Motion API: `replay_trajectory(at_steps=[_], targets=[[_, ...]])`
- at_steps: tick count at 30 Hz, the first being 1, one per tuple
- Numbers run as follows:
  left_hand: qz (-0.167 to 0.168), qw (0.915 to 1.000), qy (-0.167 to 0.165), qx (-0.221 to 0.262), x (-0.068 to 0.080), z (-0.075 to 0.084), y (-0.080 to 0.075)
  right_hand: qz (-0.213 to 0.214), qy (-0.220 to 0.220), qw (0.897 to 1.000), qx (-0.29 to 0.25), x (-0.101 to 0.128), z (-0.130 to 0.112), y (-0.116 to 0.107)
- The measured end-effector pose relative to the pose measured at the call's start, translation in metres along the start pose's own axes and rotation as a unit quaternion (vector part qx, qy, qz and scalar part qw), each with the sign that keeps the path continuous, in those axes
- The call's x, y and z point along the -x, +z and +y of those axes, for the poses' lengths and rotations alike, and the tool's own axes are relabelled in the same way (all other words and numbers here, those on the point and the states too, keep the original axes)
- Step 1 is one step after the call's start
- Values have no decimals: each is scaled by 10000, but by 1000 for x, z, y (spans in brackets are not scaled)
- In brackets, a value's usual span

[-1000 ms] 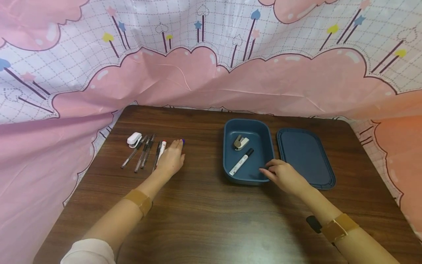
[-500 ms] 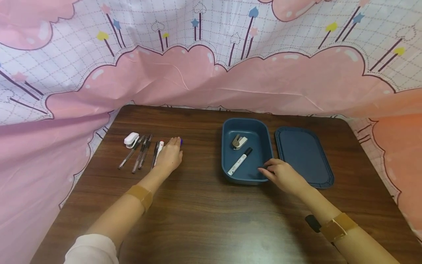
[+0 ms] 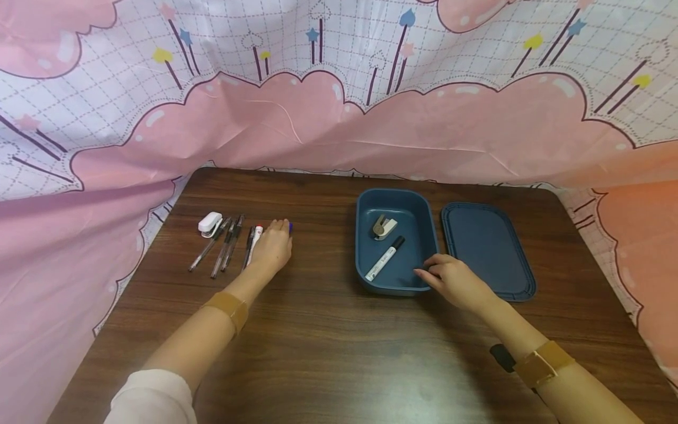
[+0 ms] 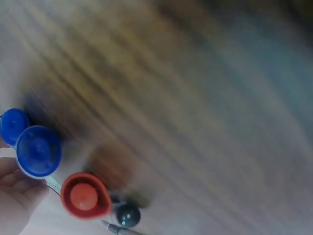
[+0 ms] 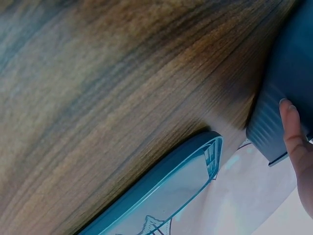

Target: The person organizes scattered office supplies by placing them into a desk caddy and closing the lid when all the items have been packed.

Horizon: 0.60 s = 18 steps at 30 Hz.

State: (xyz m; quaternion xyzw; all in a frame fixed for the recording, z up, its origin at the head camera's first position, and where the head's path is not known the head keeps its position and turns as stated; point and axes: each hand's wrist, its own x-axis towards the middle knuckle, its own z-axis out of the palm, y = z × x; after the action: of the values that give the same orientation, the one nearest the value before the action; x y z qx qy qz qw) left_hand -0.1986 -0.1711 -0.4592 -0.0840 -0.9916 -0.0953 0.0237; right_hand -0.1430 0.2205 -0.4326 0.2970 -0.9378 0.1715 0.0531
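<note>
While the pink cloud-print curtain (image 3: 339,135) drapes round the dark wood-grain table (image 3: 328,353), the deep blue rectangular plastic box (image 3: 396,240) sits open, its flat blue lid (image 3: 487,250) just right of it. Right hand (image 3: 454,281) holds the box's near right corner, fingers curled over the rim. Well left of the box, left hand (image 3: 271,250) lies fingers-straight over a blue-capped marker (image 4: 39,151), beside the red-capped marker (image 3: 256,237).
</note>
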Motion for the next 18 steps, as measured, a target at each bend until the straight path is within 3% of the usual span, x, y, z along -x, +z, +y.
replay_trajectory(at_steps=[7,18], targets=[[-170,9997,75,-179,-3,3,3,4,15,10000,10,-1,-1,0],[-14,9999,115,-92,-2,10,4,79,-120,9999,-40,0,-2,-1]])
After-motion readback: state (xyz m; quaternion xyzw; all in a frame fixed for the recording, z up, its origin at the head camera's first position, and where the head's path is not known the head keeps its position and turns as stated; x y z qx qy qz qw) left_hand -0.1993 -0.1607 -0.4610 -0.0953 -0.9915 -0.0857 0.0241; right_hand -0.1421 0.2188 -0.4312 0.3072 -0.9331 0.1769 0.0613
